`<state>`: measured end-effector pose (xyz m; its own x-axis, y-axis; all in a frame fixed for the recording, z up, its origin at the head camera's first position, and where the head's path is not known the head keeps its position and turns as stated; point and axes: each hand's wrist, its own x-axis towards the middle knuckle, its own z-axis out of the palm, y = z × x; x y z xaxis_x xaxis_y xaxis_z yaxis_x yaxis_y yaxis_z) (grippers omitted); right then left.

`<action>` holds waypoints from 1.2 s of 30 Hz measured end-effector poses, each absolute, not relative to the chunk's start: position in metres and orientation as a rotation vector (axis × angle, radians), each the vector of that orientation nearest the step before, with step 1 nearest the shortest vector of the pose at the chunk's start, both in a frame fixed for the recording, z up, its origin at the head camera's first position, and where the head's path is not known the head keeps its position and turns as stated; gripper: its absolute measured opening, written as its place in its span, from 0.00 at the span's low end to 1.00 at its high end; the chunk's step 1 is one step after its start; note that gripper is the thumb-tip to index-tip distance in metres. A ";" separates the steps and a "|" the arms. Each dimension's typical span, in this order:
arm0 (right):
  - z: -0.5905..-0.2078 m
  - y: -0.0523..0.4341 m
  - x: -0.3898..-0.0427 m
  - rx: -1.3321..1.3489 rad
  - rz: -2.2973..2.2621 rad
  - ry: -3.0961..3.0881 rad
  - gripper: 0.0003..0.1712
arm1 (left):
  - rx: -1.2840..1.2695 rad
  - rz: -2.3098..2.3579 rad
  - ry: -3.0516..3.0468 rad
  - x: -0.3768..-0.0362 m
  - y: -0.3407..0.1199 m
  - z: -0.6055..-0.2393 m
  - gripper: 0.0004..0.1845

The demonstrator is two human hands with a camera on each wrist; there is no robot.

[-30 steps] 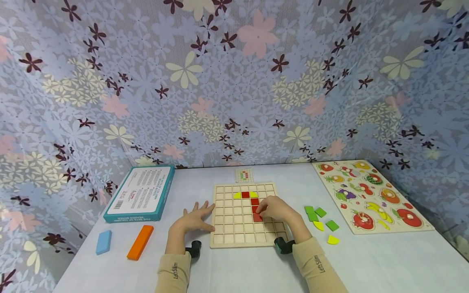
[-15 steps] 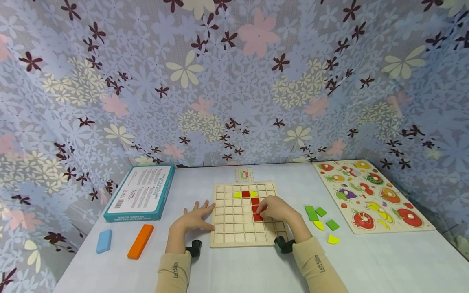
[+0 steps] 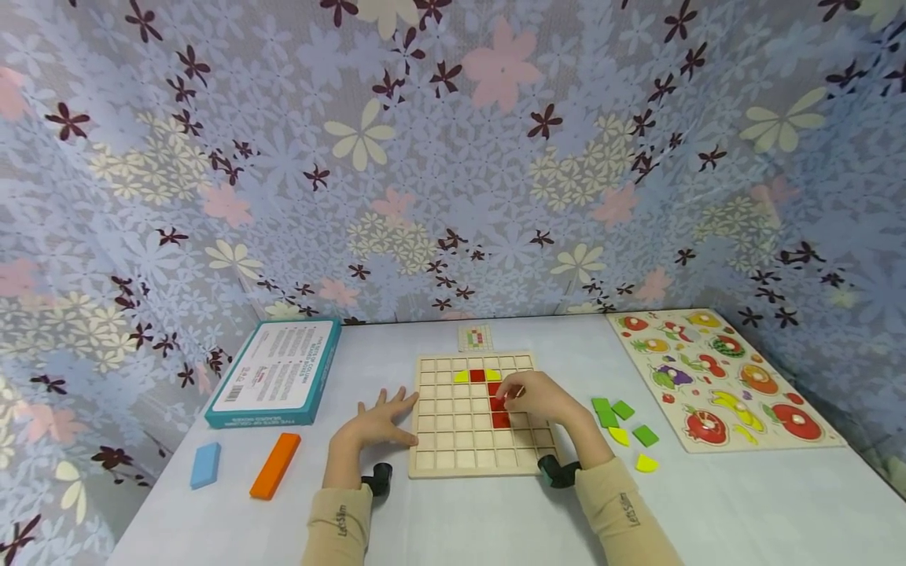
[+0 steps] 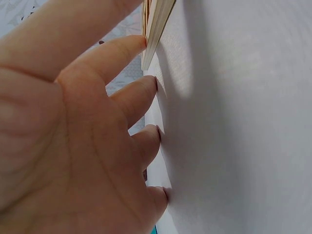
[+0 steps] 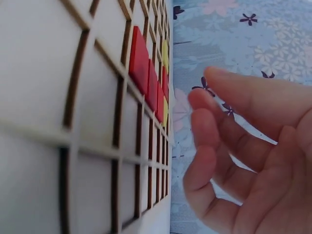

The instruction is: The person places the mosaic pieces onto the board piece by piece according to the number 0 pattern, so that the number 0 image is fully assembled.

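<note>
A wooden grid board (image 3: 446, 428) lies flat in front of me. A column of red tiles (image 3: 496, 404) sits in it, with one more red tile (image 3: 477, 376) between two yellow quarter pieces (image 3: 460, 376) near the far edge. My right hand (image 3: 527, 395) hovers over the board just right of the red column, fingers loosely bent and holding nothing. The right wrist view shows this hand (image 5: 243, 161) off the board (image 5: 97, 122), apart from the red tiles (image 5: 141, 61). My left hand (image 3: 378, 423) rests flat on the table with spread fingers (image 4: 146, 87), against the board's left edge (image 4: 156, 24).
Green tiles (image 3: 612, 410) and yellow pieces (image 3: 644, 464) lie right of the board. A fruit puzzle (image 3: 722, 377) fills the far right. A teal box (image 3: 276, 373), a blue block (image 3: 205, 464) and an orange block (image 3: 275, 465) lie left. A small pattern card (image 3: 475, 338) lies behind the board. Floral cloth walls enclose the table.
My right hand has drawn back and up a little from the lowest red tile, which now lies uncovered in its cell. The left hand has stayed put.
</note>
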<state>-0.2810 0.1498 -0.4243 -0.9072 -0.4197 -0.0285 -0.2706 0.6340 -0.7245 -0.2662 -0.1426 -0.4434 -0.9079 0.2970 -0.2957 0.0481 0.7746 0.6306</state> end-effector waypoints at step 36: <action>-0.433 0.251 -0.241 -0.454 -1.038 2.795 0.04 | 0.291 0.891 2.606 -0.268 -0.142 -0.446 0.46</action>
<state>-0.2407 0.2508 -0.4335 -0.9469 -0.3213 -0.0136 -0.2346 0.7190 -0.6542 -0.2676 -0.1424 -0.4462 -0.9103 0.3080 -0.2766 0.0742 0.7788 0.6229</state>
